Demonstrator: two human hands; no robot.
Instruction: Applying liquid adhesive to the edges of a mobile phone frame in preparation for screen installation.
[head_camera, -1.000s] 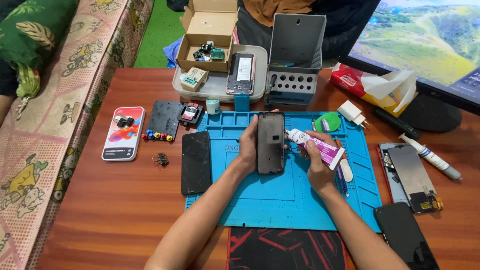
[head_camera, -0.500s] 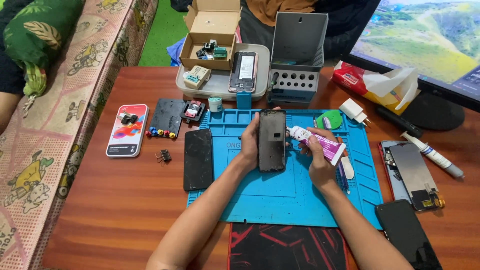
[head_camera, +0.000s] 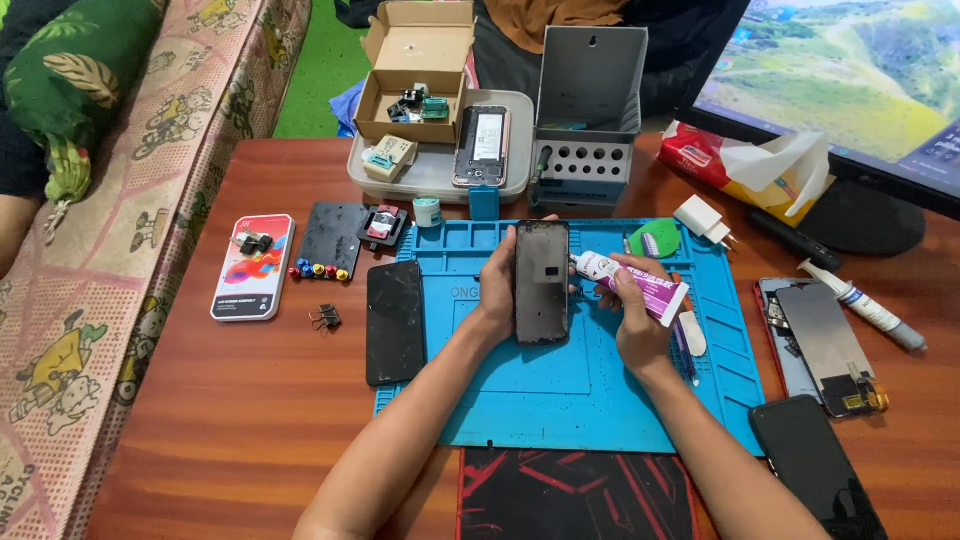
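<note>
My left hand (head_camera: 497, 287) grips the left edge of a black phone frame (head_camera: 542, 282), held upright over the blue repair mat (head_camera: 590, 400). My right hand (head_camera: 632, 320) holds a white and purple glue tube (head_camera: 640, 288), its nozzle pointing at the frame's upper right edge. A black screen panel (head_camera: 395, 322) lies flat on the mat's left edge, beside my left forearm.
A grey tray (head_camera: 440, 170) at the back holds an open cardboard box (head_camera: 415, 85) and an opened phone (head_camera: 482, 147). A grey tool stand (head_camera: 590, 130), a monitor (head_camera: 850, 90), more phones (head_camera: 825, 350) at right, a boxed phone (head_camera: 252, 267) at left.
The view has shifted slightly. The glue tube's nozzle has stayed at the frame's upper right edge, and both hands hold nearly the same pose.
</note>
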